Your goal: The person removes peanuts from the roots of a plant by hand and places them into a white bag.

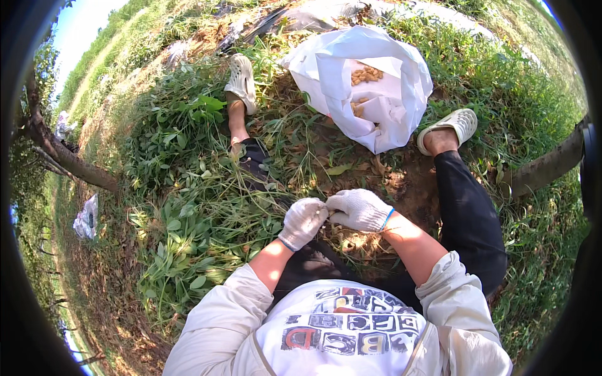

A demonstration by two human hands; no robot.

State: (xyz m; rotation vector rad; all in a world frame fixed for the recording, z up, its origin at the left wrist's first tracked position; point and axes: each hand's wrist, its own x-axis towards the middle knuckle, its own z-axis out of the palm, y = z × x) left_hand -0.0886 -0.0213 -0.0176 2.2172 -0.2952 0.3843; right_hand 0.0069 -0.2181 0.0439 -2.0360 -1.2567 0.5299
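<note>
My left hand, in a white knit glove, is closed on the stems of peanut plants that spread to its left. My right hand, in a matching glove with a blue cuff edge, meets it fingertip to fingertip. Its fingers are bent around something small at the roots, partly hidden; I cannot tell exactly what. Beyond my hands, between my feet, stands a white woven sack with its mouth rolled open. Peanuts in the shell lie inside it.
A heap of leafy plants covers my left leg partly. Tree trunks rise at left and right. A crumpled plastic bag lies at far left. Plastic sheeting lies beyond the sack.
</note>
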